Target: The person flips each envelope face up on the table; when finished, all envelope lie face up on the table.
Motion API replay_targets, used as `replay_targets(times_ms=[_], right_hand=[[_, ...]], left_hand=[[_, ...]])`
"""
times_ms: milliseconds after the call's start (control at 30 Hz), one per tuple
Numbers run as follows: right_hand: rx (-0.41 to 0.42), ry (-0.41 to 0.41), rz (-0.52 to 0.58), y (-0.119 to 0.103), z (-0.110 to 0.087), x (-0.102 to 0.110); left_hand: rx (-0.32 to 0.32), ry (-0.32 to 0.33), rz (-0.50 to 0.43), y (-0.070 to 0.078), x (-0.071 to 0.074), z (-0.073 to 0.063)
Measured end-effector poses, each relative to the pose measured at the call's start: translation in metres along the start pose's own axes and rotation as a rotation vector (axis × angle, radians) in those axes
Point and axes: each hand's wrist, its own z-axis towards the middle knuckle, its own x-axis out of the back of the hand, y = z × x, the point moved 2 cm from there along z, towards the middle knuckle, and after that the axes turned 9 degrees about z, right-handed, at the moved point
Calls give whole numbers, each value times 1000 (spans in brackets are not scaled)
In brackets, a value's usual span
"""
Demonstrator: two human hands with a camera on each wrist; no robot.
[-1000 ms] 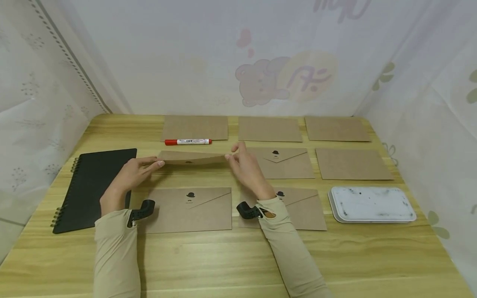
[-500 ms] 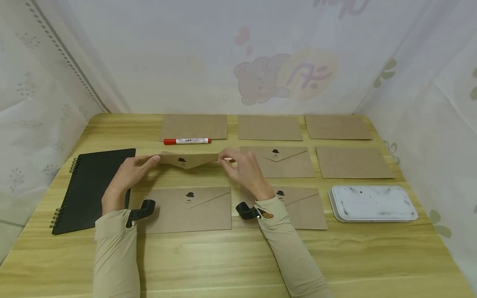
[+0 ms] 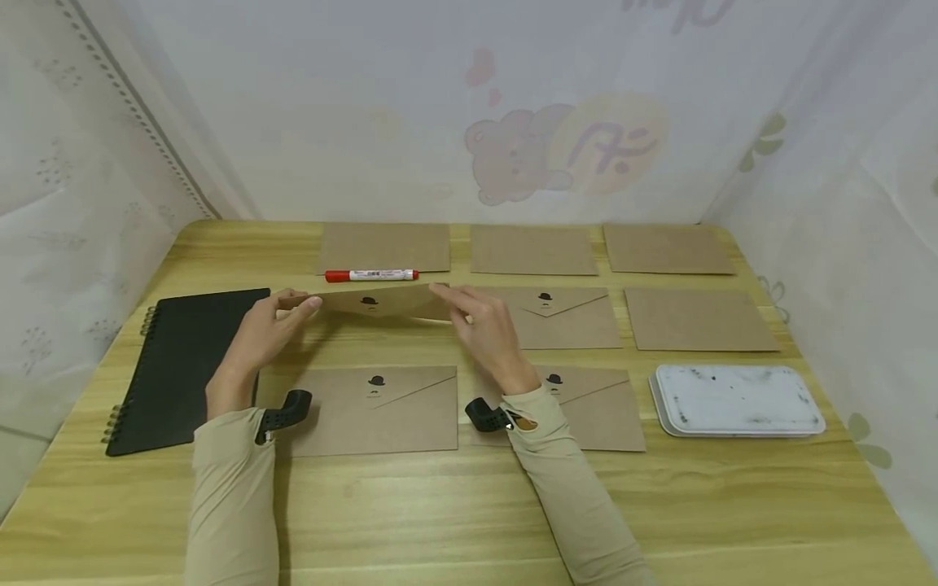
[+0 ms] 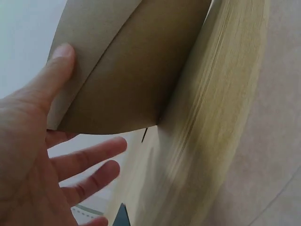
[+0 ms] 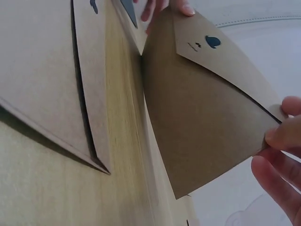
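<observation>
A brown kraft envelope (image 3: 396, 299) with a bowler-hat print on its flap is tilted up between both hands at the left of the middle row. My left hand (image 3: 260, 334) pinches its upper left corner; in the left wrist view the thumb (image 4: 63, 59) presses on the flap side and the other fingers spread below. My right hand (image 3: 487, 330) pinches the upper right corner between thumb and fingers. From the right wrist, the envelope (image 5: 202, 113) shows its flap lying down, and its lower edge is close over the table.
More envelopes lie flat around: hat-printed ones in front (image 3: 410, 423) and to the right (image 3: 579, 325), plain ones (image 3: 699, 321) beyond. A red marker (image 3: 372, 275) lies behind the held envelope. A black spiral notebook (image 3: 183, 374) is left, a white tin case (image 3: 736, 399) right.
The held envelope has turned from nearly edge-on to showing its hat-printed flap, and its right end has risen slightly. The right hand's fingers have shifted on the corner.
</observation>
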Motion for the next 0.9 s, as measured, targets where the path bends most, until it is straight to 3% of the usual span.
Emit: replay_targets(times_ms=[133, 367, 567, 733, 900], right_hand=[[-13, 43, 8, 3, 0, 1], [-7, 77, -22, 5, 0, 1], [-24, 68, -48, 6, 0, 1], [-57, 51, -48, 8, -1, 0], [-94, 25, -46, 11, -3, -1]], left_hand=[[-23, 97, -21, 6, 0, 1], [-80, 403, -23, 12, -1, -1], [-86, 561, -65, 13, -1, 4], [-167, 640, 66, 16, -2, 5], [-203, 594, 127, 20, -3, 5]])
